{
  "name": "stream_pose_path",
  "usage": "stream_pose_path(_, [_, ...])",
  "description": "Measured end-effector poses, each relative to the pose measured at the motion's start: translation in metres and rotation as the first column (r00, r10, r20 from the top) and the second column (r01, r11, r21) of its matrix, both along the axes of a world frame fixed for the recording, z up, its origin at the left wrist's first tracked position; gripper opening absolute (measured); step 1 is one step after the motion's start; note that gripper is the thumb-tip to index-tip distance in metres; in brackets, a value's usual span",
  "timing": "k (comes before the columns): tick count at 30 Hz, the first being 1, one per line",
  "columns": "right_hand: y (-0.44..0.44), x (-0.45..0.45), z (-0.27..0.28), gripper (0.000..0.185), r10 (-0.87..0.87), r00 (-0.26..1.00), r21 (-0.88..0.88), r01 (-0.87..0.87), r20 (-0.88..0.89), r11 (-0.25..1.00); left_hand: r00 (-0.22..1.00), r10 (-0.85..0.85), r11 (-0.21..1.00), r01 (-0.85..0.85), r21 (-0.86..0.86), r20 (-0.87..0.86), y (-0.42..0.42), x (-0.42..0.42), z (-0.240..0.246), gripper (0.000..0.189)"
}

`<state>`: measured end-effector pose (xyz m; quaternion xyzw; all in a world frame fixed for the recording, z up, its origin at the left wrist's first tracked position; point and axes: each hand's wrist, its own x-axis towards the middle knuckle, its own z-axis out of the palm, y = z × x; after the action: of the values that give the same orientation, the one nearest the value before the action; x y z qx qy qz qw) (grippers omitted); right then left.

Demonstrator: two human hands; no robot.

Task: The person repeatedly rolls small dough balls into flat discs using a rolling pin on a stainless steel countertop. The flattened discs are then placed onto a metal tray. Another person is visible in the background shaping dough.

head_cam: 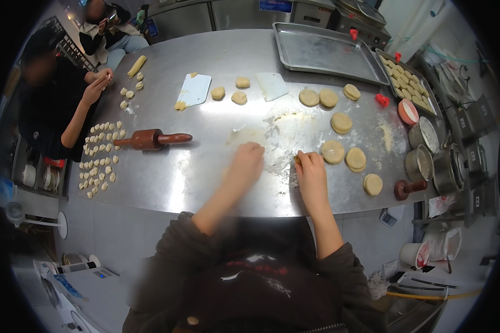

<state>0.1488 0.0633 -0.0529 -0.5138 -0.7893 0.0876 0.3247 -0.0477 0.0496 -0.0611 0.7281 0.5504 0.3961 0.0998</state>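
Note:
My left hand [248, 163], blurred, is low over the steel table [216, 50], its fingers curled; whether it holds anything cannot be told. My right hand [311, 168] pinches a small yellowish-brown piece, perhaps dough, between thumb and fingers. Just right of that hand lies a flat round dough cake [333, 151], with several more around it. A thin smear of dough and scattered flour [285, 133] lie beyond my hands. Farther off rest a few dough lumps [239, 98] between a white scraper [195, 89] and a second pale scraper [272, 86]. A wooden rolling pin [146, 139] lies to the left.
Rows of small dough pieces [102, 147] sit by a co-worker [50, 95]; another person sits beyond. A metal tray [331, 52] stands at the back, a filled tray [408, 81] at the right. Metal bowls [419, 162] and a wooden press [409, 189] are at the right edge.

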Motion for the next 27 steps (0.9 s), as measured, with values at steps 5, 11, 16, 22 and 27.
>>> stream_pose_path(5, [-0.002, -0.007, -0.013, 0.032, 0.127, 0.989, -0.038, -0.125, 0.070, 0.991, 0.984, -0.171, 0.983, 0.168, -0.068, -0.045, -0.015, 0.014, -0.016, 0.039])
stream_pose_path(11, [-0.033, 0.005, -0.003, 0.032, 0.331, 0.943, -0.131, -0.331, -0.020, 0.934, 0.941, -0.338, 0.924, 0.331, -0.192, -0.005, -0.061, 0.014, -0.006, 0.040])
stream_pose_path(16, [-0.018, 0.013, 0.012, 0.025, 0.180, 0.983, -0.085, -0.182, -0.034, 0.980, 0.989, -0.133, 0.991, 0.135, -0.019, 0.067, -0.033, 0.014, -0.004, 0.033])
stream_pose_path(22, [-0.041, 0.004, 0.008, 0.019, 0.243, 0.969, -0.093, -0.240, 0.032, 0.966, 0.952, -0.302, 0.947, 0.306, -0.101, 0.046, -0.035, 0.029, 0.000, 0.028])
stream_pose_path(27, [-0.054, 0.018, 0.008, 0.021, 0.141, 0.985, -0.186, -0.157, -0.100, 0.970, 0.995, -0.083, 0.992, 0.078, -0.100, -0.047, -0.063, 0.003, 0.006, 0.028])
